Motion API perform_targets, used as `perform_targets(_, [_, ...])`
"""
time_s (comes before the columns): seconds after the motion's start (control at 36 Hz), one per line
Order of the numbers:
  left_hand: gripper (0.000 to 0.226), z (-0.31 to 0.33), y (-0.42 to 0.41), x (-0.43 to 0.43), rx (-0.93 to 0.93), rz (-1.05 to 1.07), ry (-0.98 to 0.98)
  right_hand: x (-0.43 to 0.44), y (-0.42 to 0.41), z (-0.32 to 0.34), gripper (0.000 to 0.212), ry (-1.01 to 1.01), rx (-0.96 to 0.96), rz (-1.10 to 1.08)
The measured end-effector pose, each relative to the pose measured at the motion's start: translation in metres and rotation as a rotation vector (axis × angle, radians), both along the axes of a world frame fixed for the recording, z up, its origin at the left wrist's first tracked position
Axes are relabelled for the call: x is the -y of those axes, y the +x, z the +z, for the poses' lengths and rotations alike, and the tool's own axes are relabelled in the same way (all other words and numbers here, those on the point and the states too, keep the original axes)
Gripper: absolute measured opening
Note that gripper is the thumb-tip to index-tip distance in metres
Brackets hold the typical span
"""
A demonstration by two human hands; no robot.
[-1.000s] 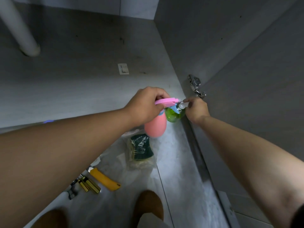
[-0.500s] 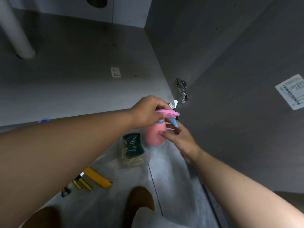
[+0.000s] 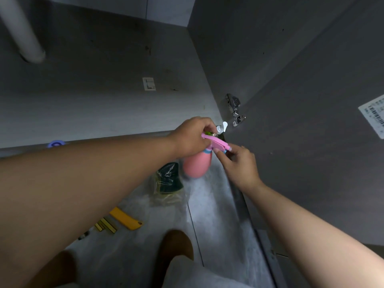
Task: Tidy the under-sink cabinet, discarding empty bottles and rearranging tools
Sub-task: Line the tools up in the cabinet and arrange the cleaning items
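Cabinet floor fills upper left of frame. Pink spray bottle is at frame centre, hanging clear of the ground. Left grip is curled round its trigger head and carries the weight. Right grip pinches the nozzle tip, probably steadying it for a check. White pump top sits just behind, below the hinge.

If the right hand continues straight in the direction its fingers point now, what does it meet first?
The spray head of the pink spray bottle, which the left hand holds. The right hand points up and left at it and seems very near the nozzle; whether they touch is unclear.
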State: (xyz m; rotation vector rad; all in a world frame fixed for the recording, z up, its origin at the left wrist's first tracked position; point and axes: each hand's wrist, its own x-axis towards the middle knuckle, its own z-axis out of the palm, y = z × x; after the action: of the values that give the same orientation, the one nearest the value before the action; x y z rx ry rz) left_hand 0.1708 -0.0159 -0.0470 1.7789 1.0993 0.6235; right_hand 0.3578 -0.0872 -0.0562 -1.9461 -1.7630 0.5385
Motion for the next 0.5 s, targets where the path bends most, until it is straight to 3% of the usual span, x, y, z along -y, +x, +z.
perform_targets(0.06, [0.028, -0.004, -0.003, -0.002, -0.039, 0.033, 0.020, -0.001, 0.005, -0.005, 0.032, -0.014, 0.100, -0.071])
perform_targets(0.25, [0.016, -0.025, -0.030, -0.004, -0.156, 0.096, -0.045, -0.005, 0.019, -0.027, 0.035, -0.145, 0.105, -0.417])
perform_targets(0.5, [0.015, -0.050, -0.064, 0.004, -0.272, 0.076, -0.238, -0.019, 0.017, -0.044, 0.027, -0.139, 0.053, -0.586])
